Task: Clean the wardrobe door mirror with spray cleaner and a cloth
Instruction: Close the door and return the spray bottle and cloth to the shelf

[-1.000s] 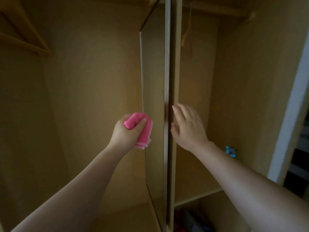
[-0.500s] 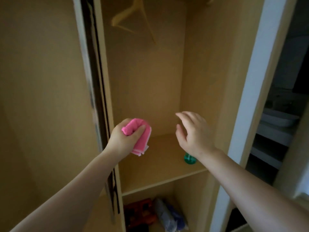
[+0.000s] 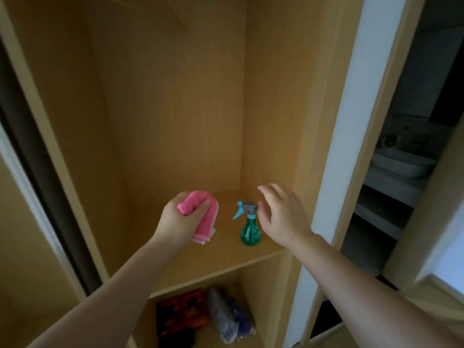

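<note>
reaching toward the teal plastic spray bottle [image 3: 249,232], upright on the pale wooden shelf [image 3: 213,262], the right hand [image 3: 281,217] hovered empty, uncurled, beside its trigger [image 3: 244,206]. the left hand [image 3: 179,223] clutched a folded pink cloth [image 3: 206,231]. mirror unseen; spraying and wiping likely remained.

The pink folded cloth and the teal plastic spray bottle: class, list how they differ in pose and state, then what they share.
The pink folded cloth is bunched in the grip of the left hand, off the wooden shelf; the teal plastic spray bottle stands upright on that shelf, gripped by nothing. The cloth looks soft and opaque; the bottle is see-through with a blue trigger. Both stand out brightly against the pale wood.
</note>
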A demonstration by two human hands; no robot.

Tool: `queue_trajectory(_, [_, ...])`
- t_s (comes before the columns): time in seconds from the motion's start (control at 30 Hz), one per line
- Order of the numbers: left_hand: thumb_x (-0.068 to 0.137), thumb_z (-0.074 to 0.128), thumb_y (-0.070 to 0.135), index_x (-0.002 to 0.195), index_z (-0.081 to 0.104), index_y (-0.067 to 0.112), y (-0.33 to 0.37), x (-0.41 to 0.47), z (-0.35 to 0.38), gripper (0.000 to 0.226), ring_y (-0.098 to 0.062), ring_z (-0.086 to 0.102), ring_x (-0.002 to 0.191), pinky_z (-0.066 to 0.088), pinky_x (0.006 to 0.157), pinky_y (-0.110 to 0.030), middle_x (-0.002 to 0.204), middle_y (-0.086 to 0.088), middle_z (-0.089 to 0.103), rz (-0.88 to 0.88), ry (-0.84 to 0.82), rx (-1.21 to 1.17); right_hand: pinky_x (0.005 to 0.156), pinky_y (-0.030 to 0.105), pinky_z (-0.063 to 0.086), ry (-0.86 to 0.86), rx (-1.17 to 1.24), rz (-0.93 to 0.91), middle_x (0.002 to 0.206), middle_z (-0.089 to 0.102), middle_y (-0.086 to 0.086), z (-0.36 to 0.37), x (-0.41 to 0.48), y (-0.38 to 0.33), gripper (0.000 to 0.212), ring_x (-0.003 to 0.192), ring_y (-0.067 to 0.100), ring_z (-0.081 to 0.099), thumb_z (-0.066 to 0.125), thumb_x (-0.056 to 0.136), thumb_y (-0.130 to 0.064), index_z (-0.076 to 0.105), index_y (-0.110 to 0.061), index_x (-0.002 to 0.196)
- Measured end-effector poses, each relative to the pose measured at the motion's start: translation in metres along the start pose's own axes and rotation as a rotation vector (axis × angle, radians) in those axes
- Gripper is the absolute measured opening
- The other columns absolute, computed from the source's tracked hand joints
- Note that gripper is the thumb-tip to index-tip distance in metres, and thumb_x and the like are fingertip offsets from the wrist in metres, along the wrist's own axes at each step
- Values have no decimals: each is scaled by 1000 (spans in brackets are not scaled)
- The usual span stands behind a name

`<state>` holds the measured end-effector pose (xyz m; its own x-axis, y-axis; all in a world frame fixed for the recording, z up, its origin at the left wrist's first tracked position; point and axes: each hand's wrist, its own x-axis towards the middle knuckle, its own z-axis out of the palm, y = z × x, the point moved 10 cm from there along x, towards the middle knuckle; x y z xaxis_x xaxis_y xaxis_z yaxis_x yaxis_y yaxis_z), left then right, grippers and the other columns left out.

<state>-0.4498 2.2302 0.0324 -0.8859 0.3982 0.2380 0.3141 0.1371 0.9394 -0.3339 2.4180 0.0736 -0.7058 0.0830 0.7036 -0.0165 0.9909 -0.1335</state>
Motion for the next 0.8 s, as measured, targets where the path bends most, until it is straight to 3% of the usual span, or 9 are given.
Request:
queue_trajectory(0.23, [88,67,31,101,53,34,-48,63,41,20,-27,72,64,56,47,-35,95,-14,66,-105,-39,-77,96,38,44,-219,-40,115,135,50,4,70,19,65,46,114,27,53,46,97,-29,45,-13,140])
queue_trajectory(0.37, [88,67,33,98,52,38,-66,95,63,19,-27,72,69,59,53,-40,96,-11,67,-129,-24,-50,103,37,38,-331,-4,214,147,41,5,107,30,106,52,126,28,46,43,99,-33,35,-15,147])
queue_trajectory(0.5, [87,68,34,96,55,40,-85,116,80,17,-29,72,75,60,56,-44,96,-8,67,-158,4,-35,101,36,42,-522,39,252,151,39,7,159,35,136,61,126,29,48,41,99,-40,21,-19,153])
queue_trajectory(0.6, [86,70,31,96,57,35,-102,117,87,17,-28,72,67,58,50,-41,92,-12,68,-214,50,-61,105,36,41,-667,116,227,155,33,6,199,36,144,67,132,27,44,44,98,-41,14,-20,155])
queue_trajectory(0.7, [85,70,32,98,57,32,-121,110,90,18,-26,72,64,57,48,-38,93,-12,67,-301,75,-45,89,32,47,-778,175,202,146,45,4,232,36,144,69,121,25,54,50,97,-40,16,-21,154])
queue_trajectory(0.8, [84,71,32,97,58,31,-132,100,81,18,-28,72,64,58,49,-45,91,-13,68,-327,155,-24,59,20,37,-844,261,231,111,57,0,261,34,143,52,91,17,58,53,97,-36,40,-14,142])
